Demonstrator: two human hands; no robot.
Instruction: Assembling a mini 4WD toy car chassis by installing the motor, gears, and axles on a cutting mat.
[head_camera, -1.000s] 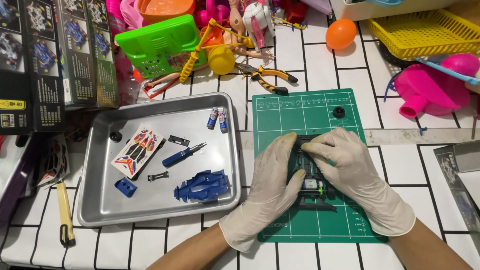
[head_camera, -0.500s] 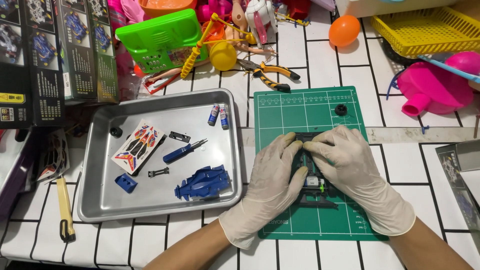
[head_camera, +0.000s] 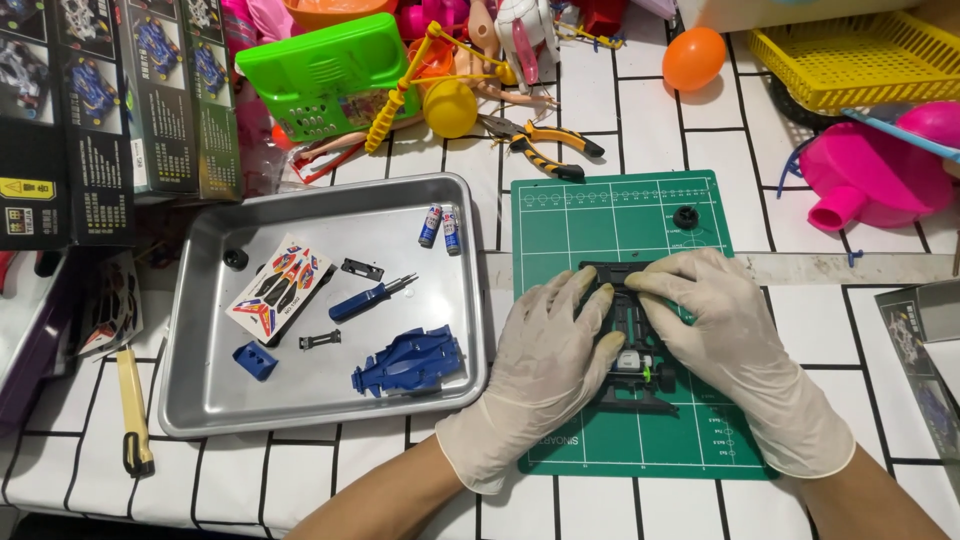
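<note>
Latex-gloved, both of my hands are working over a black toy car chassis (head_camera: 632, 345) that is lying on the green cutting mat (head_camera: 600, 215), just right of the steel tray (head_camera: 200, 400). I am curling my left hand (head_camera: 540, 370) around the chassis's left side, fingers closed against its edge, while my right hand (head_camera: 715, 330) is pressing down over its right side with fingertips reaching across the top end. Both are gripping the chassis, and between them they are hiding most of it; only the middle strip, a small white and green part and the lower bar are showing. How far the chassis reaches under my palms I cannot tell.

A small black wheel (head_camera: 685, 216) is sitting alone near the mat's upper right. In the tray I am seeing a blue car body shell (head_camera: 408, 362), a blue-handled screwdriver (head_camera: 370, 298), a sticker sheet (head_camera: 278, 287), two small batteries (head_camera: 441, 226), a blue block (head_camera: 255, 360) and a few tiny black bits too small to make out.

Behind the mat, yellow-handled pliers (head_camera: 545, 145) are lying beside a yellow ball-shaped toy (head_camera: 450, 107) and a green plastic case (head_camera: 325, 75). An orange balloon (head_camera: 693, 58), a yellow basket (head_camera: 860, 55) and a pink funnel-like thing (head_camera: 870, 180) are lying towards the right, the last two cut off by the frame. Dark boxes (head_camera: 90, 110) are running off the left edge, and a yellow utility knife (head_camera: 132, 408) is lying below them
</note>
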